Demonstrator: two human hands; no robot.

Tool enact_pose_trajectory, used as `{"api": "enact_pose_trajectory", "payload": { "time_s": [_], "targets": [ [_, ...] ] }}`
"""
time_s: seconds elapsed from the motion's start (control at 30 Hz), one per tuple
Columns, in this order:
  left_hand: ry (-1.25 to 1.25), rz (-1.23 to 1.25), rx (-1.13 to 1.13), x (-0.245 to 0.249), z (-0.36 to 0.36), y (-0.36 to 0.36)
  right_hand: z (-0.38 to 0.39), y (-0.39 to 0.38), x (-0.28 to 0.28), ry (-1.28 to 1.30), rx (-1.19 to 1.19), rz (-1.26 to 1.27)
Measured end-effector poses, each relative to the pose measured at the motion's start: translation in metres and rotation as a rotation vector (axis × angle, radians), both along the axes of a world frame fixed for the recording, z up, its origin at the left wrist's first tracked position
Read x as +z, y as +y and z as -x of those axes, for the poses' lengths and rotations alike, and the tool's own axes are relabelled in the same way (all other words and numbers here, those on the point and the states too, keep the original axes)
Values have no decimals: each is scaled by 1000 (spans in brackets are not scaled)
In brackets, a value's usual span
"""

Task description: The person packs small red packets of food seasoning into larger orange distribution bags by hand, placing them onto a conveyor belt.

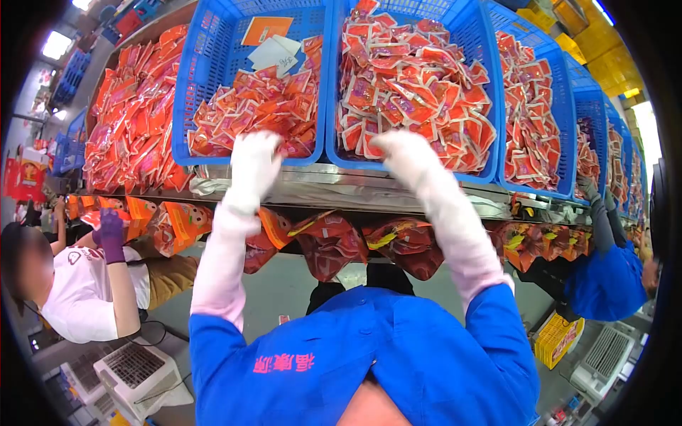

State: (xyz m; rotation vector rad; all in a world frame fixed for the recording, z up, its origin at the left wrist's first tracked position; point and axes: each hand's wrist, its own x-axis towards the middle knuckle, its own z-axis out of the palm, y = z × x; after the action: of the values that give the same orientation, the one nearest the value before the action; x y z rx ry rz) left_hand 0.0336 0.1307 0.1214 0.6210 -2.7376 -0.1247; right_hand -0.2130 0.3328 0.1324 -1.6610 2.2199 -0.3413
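Note:
My left hand point(255, 165), in a white glove, is over the front rim of a blue crate point(250, 160). Its fingers are curled beside the small red packets point(259, 106) in that crate. My right hand point(406, 157), also white-gloved, reaches over the front rim of the neighbouring blue crate point(455, 170). Its fingers curl close to the heaped red-and-white packets point(419, 78) there. Whatever either hand grips is hidden by the fingers and blur. An orange card point(267, 30) and white paper slips point(273, 54) lie in the left crate.
Large orange and red bags point(330, 243) hang in a row below the steel table edge point(320, 174). More packets point(138, 106) fill a bin at left, and further crates point(536, 121) line the right. A co-worker with a purple glove point(110, 234) is left; another in blue point(607, 280) is right.

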Motion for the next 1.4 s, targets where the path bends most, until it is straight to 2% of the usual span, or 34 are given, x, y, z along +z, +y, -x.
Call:
{"api": "enact_pose_trajectory", "payload": {
  "time_s": [0.03,0.07,0.1,0.17,0.23,0.27,0.3,0.33,0.37,0.4,0.43,0.47,0.5,0.53,0.57,0.63,0.7,0.77,0.83,0.9,0.93,0.97,1.03,1.07,1.1,1.13,1.17,1.2,1.23,1.27,1.3,1.33,1.37,1.4],
  "targets": [
    [-161,-38,37,-32,10,-29,25,-7,-21,18,-24,-43],
    [-399,-176,164,-47,24,-41,41,-21,-40,49,-14,-342],
    [-401,-172,164,-56,39,-53,55,-30,-68,130,129,-417],
    [-706,-150,227,-71,49,-63,55,-37,-83,154,79,-387],
    [-534,-143,175,-61,43,-57,46,-32,-78,130,-22,-331],
    [-321,-146,202,-54,35,-51,48,-24,-75,34,-103,-191],
    [-184,-116,130,-45,27,-53,51,-13,-77,-61,-193,-56],
    [45,-215,42,-37,16,-52,60,-8,-86,-99,-273,150],
    [280,-363,-20,-28,12,-43,67,1,-94,-125,-349,358],
    [356,-849,-15,8,9,-13,57,9,-70,-438,-474,331],
    [304,-980,-57,35,2,12,46,12,-25,-747,-590,313],
    [340,-1274,-116,52,-6,44,33,26,13,-866,-471,361],
    [360,-923,-386,59,-13,72,12,42,43,-986,-345,405],
    [267,-856,-370,58,-22,104,-6,59,61,-974,-270,364],
    [197,-829,-468,59,-29,131,-25,75,74,-960,-192,325],
    [99,-565,-448,17,-35,177,-71,100,76,-1055,-152,158],
    [-106,-210,-424,-20,-41,188,-104,108,72,-601,1,-92],
    [-70,-209,-482,-26,-56,180,-130,115,1,-116,156,-166],
    [-15,3,-475,-26,-69,176,-157,92,-40,39,248,-444],
    [-233,38,-555,-45,-78,166,-178,54,-94,-34,226,-616],
    [-83,5,-584,-50,-75,167,-184,33,-142,-137,149,-609],
    [-125,-2,-593,-44,-74,168,-187,19,-194,-260,48,-539],
    [-186,-36,-596,-46,-73,157,-196,6,-191,-353,22,-506],
    [-213,-204,-556,-17,-67,146,-193,10,-153,-461,-67,-599],
    [-48,-465,-494,5,-60,124,-178,0,-152,-487,208,-692],
    [128,-357,-367,23,-51,102,-158,11,-45,-251,327,-508],
    [173,-218,-213,33,-40,76,-127,13,-3,-495,290,-334],
    [165,-17,-50,26,-28,45,-98,6,7,-386,297,-88],
    [66,139,66,12,-20,17,-67,-6,-1,-192,162,15],
    [-83,169,183,-17,-15,-14,-39,-20,-6,-122,-36,112],
    [-358,70,314,-35,-4,-38,-4,-42,-23,-5,-41,-27],
    [-549,-173,374,-50,1,-62,15,-55,-35,30,-116,-203],
    [-556,-175,374,-58,1,-67,24,-67,-68,24,-115,-207],
    [-428,-216,370,-64,1,-69,27,-79,-115,72,-193,-234]
  ]
}}
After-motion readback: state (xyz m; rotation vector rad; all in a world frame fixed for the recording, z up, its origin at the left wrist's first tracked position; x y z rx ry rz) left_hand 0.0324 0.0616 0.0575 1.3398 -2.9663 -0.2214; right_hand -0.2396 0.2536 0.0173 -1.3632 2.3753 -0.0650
